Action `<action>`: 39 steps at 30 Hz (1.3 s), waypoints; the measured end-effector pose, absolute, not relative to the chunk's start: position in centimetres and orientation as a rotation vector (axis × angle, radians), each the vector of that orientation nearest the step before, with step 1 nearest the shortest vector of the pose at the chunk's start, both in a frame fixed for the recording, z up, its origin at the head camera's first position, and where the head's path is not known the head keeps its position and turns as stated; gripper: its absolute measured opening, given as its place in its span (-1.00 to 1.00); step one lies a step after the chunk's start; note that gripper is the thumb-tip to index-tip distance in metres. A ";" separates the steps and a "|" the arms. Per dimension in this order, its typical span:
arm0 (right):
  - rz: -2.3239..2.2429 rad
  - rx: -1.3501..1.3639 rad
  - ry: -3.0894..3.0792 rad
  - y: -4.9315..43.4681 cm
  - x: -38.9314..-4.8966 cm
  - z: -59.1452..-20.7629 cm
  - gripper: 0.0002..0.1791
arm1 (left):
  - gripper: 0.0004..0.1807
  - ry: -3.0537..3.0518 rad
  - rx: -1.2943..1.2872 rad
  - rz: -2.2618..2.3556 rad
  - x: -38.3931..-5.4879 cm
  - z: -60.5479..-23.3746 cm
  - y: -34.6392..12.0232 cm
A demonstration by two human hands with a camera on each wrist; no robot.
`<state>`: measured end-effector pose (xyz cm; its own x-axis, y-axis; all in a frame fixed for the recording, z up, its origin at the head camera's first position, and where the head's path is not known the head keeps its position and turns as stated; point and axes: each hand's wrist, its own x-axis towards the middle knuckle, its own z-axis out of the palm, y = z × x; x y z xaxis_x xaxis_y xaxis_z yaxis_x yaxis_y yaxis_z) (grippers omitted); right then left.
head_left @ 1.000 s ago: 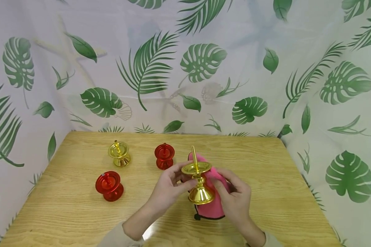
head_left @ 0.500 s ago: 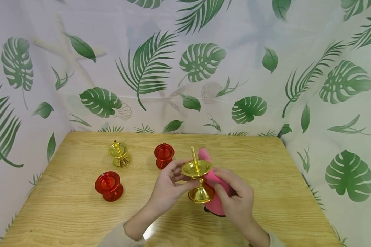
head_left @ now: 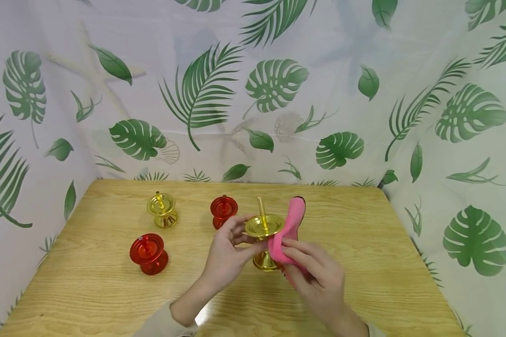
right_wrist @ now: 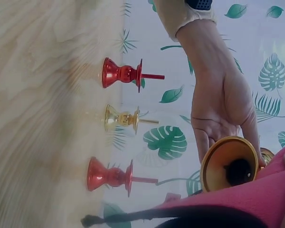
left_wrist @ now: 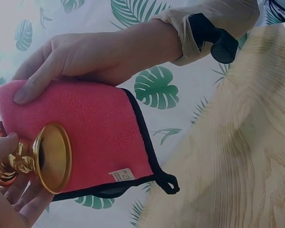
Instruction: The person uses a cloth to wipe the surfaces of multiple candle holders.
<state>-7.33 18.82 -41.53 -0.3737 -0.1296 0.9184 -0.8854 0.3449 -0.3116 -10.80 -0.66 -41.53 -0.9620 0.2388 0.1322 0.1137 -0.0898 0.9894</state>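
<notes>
A shiny gold candle holder (head_left: 264,226), with a wide dish and an upright rod, is held above the table by my left hand (head_left: 225,257), whose thumb and fingers grip its stem. My right hand (head_left: 320,281) pinches a pink cloth (head_left: 295,216) with black edging, bunched against the holder's right side just below the dish. In the left wrist view the cloth (left_wrist: 95,118) hangs spread behind the holder's base (left_wrist: 56,157), showing a small white label (left_wrist: 122,175) and a corner loop. From the right wrist view, the hollow underside of the gold base (right_wrist: 228,166) shows.
Three smaller candle holders stand on the wooden table (head_left: 88,299) to the left: a gold one (head_left: 164,210) at the back, a red one (head_left: 149,253) nearer, and another red one (head_left: 224,213) just behind my left hand. A leaf-print sheet (head_left: 219,93) surrounds the table.
My right hand has drawn the cloth from behind the gold candle holder round to its right side, where it is bunched at the stem. The holder has shifted slightly left and up.
</notes>
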 end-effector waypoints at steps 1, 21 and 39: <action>1.114 0.908 -1.751 18.8 -7.3 -41.6 -0.77 | -0.40 2.058 0.389 2.218 -10.8 -41.6 -0.7; 1.175 0.570 -2.135 22.2 -7.6 -40.9 -0.59 | -0.34 1.894 0.434 2.276 -11.0 -43.4 -0.1; 0.991 0.347 -2.223 26.5 -6.9 -41.4 -0.58 | -0.36 2.158 0.360 2.222 -15.2 -49.8 2.2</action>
